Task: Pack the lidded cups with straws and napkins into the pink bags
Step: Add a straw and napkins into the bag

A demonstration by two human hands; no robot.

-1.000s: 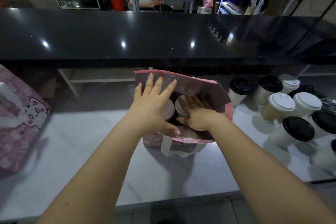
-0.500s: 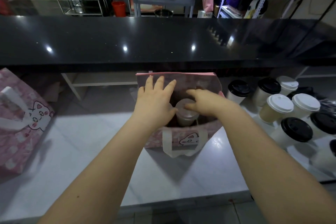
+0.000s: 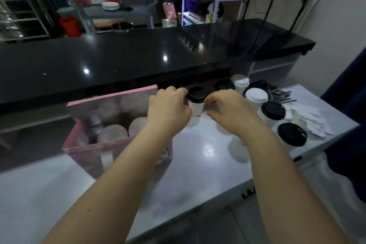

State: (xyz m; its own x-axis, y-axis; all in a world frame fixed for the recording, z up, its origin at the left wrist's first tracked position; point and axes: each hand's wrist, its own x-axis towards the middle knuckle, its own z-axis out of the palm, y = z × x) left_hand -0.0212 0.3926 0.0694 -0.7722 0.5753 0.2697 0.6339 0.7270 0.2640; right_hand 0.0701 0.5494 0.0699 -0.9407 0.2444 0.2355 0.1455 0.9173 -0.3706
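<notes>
left hand [image 3: 168, 108]: curled left of black-lidded cup [image 3: 196, 105] | right hand [image 3: 227, 105]: curled right of it | hold: cannot tell for either

One pink bag [image 3: 118, 103] stands on the tabletop [image 3: 198, 166], with at least two pale-lidded cups [image 3: 113, 132] showing inside. Right of it stand four black-lidded cups [image 3: 196, 95] and two white-lidded cups [image 3: 256, 95]. Far right lie one pile of napkins [image 3: 309, 119] and one bundle of straws [image 3: 277, 95], both too blurred to count.
</notes>
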